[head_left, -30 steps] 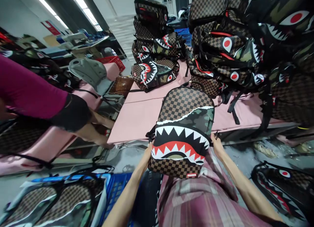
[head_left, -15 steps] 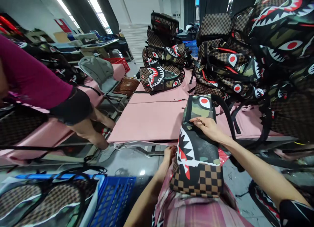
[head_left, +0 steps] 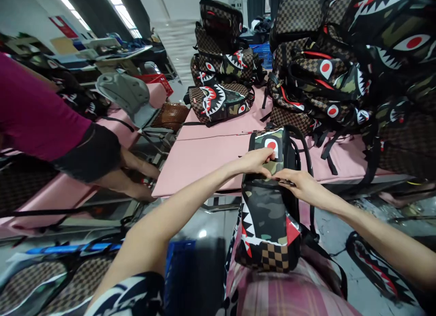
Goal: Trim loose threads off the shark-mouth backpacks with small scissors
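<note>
A backpack [head_left: 265,207] with a camouflage side, a shark mouth, a red eye and brown checks lies across my lap. Its far end reaches over the pink table's edge. My left hand [head_left: 256,162] comes over from the left and pinches the side of the backpack at a seam below the eye. Fingertips of my right hand [head_left: 298,185] meet it there, closed around a small, slim dark tool [head_left: 286,182] whose exact kind is hard to make out. A red triangular patch [head_left: 292,230] shows on the near right part of the backpack.
On the pink table [head_left: 204,157], finished-looking backpacks [head_left: 221,102] stand stacked at the back, with a larger heap [head_left: 327,88] to the right. A person [head_left: 88,143] stands at the left near a grey chair [head_left: 126,97]. Bag pieces [head_left: 37,284] fill a crate at lower left.
My left hand has risen from beside the backpack's left edge onto its camouflage side. My right hand has shifted slightly toward me and right. The backpack has turned a little, showing more of its right edge.
</note>
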Motion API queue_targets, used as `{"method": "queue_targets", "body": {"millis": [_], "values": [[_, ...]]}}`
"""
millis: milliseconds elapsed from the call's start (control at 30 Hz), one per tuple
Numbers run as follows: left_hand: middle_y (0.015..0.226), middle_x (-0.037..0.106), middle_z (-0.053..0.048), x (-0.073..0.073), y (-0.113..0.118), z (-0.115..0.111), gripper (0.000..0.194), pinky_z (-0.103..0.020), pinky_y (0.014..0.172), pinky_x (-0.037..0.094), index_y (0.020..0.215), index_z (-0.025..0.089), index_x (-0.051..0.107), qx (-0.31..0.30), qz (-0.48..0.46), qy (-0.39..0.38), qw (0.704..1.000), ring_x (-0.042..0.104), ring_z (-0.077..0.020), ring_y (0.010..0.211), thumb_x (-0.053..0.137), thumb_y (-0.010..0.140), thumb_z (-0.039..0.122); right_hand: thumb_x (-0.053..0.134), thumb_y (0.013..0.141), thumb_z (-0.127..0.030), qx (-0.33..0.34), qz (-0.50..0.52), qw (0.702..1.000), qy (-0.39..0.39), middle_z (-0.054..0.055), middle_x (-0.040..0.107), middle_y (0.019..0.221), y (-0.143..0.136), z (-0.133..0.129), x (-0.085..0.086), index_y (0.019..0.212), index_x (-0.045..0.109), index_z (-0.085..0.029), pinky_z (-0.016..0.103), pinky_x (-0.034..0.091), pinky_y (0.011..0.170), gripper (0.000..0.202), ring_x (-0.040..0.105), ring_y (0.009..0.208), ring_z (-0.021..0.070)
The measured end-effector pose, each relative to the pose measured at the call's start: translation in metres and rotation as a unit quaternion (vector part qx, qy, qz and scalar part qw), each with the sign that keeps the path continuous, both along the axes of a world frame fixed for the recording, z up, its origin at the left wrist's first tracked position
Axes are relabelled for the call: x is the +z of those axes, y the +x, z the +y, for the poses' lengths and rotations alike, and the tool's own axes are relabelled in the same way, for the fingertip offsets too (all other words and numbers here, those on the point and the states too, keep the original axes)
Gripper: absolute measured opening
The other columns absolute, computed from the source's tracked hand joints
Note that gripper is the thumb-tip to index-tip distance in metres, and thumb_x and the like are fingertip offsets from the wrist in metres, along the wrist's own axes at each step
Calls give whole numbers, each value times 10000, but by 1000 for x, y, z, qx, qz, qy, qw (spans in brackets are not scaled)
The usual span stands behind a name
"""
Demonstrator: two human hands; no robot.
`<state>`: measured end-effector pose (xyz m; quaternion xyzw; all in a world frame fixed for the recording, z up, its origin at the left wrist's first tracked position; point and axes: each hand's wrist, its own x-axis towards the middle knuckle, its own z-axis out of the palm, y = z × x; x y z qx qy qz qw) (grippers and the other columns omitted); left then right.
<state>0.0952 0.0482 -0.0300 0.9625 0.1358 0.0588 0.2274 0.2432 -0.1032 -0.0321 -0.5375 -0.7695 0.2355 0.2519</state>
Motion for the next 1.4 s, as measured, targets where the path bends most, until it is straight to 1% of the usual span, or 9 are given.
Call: {"method": "queue_targets", "body": {"millis": [167,267,433,567,767,1033,1200,1300,1400], "values": [[912,548,-25,7,20,-21,549,-237,581,362,985,178,434,-24,102,107,989,556,-193,815,733,602,434,531,829,-228,-20,-144,988,-46,60,636,1039,-13,-15,-3,1078,629,-208,271,443,753,268,608,925,203],[971,540,-51,5,33,-36,538,-238,575,371,1016,179,403,-45,101,153,982,568,-216,865,707,646,424,573,792,-256,-61,-242,965,-75,70,647,952,-16,-27,-1,1041,629,-193,247,418,635,262,625,823,207],[998,534,-78,-1,46,-49,488,-253,575,391,1008,173,388,-81,70,168,980,557,-228,898,662,702,436,549,725,-116,-95,-341,931,-90,72,654,886,-12,-48,-1,1099,580,-198,230,352,514,384,624,642,177],[1000,526,-90,0,51,-55,514,-265,584,408,984,167,389,-89,69,153,982,553,-233,884,662,684,482,546,724,-120,-94,-259,954,-118,57,662,881,-7,-55,-4,1051,567,-189,246,386,562,335,643,734,210],[1038,500,-121,-6,58,-72,525,-341,670,446,983,161,394,-39,89,170,981,526,-271,927,706,663,437,549,767,-208,-122,-59,982,-136,37,648,889,-4,-61,-15,959,539,-197,274,419,673,193,619,796,201],[1002,517,-116,-30,66,-80,447,-361,721,408,976,143,419,41,75,214,973,520,-255,902,686,708,381,488,751,-155,-134,203,963,-113,-15,541,780,-5,-70,-33,857,432,-201,220,381,606,129,523,702,112],[975,530,-98,-41,68,-69,523,-347,729,396,994,136,455,24,28,193,981,522,-240,887,672,681,495,501,788,-184,-99,168,976,-96,-48,493,666,8,-74,-36,860,435,-202,207,323,518,99,445,557,82],[954,560,-67,-29,54,-63,360,-314,743,404,961,158,502,-38,-21,108,993,536,-193,859,592,776,454,524,809,-223,-72,102,990,-71,-39,546,679,19,-79,-35,920,459,-204,219,341,528,130,491,557,96],[910,596,-35,-17,27,-72,262,-300,818,406,935,195,554,-101,-40,29,994,540,-174,929,526,828,433,534,826,-242,-55,56,995,-58,11,629,844,29,-86,-33,1033,465,-210,231,389,585,221,593,697,138]]}}
